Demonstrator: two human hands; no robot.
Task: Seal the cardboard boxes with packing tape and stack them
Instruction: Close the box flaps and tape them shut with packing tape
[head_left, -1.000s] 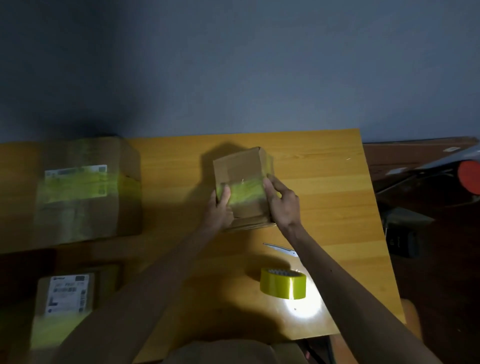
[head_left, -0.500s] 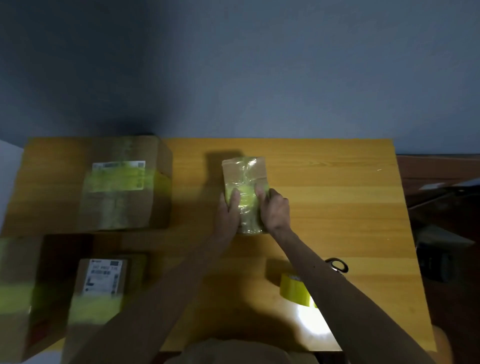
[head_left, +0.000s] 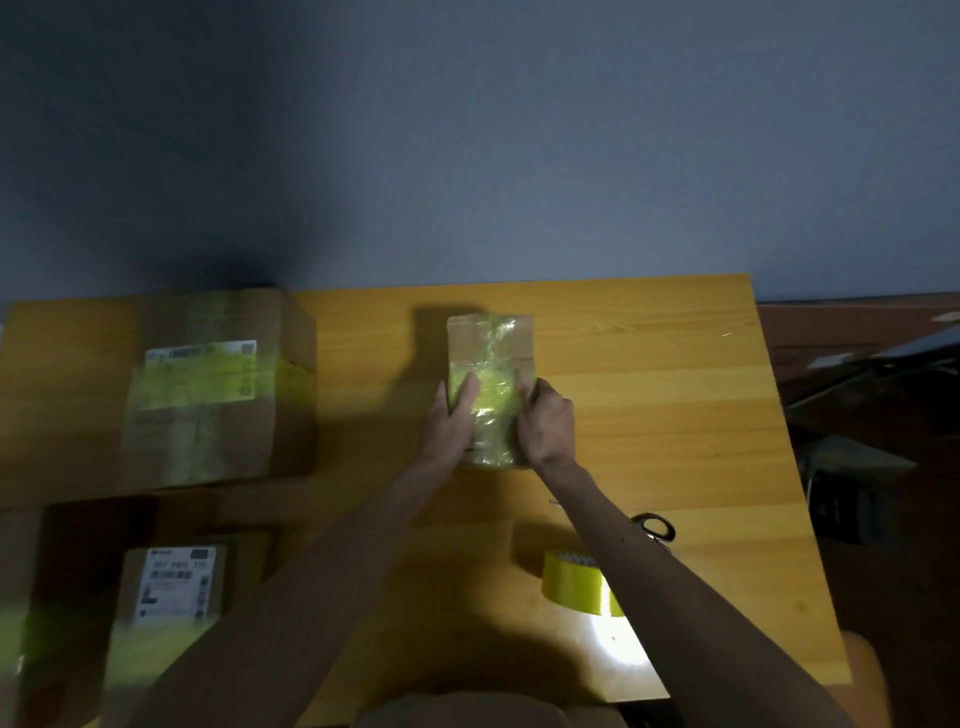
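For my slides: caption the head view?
Left hand and right hand grip a small cardboard box, wrapped in yellow tape, on the table.

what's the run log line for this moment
step: seal | left hand: holds small box | right hand: holds small box | tape roll: on table

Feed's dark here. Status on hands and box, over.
Left hand and right hand hold small yellow-taped brown cardboard box. Yellow tape roll, black-handled scissors beside right forearm, not blocking.
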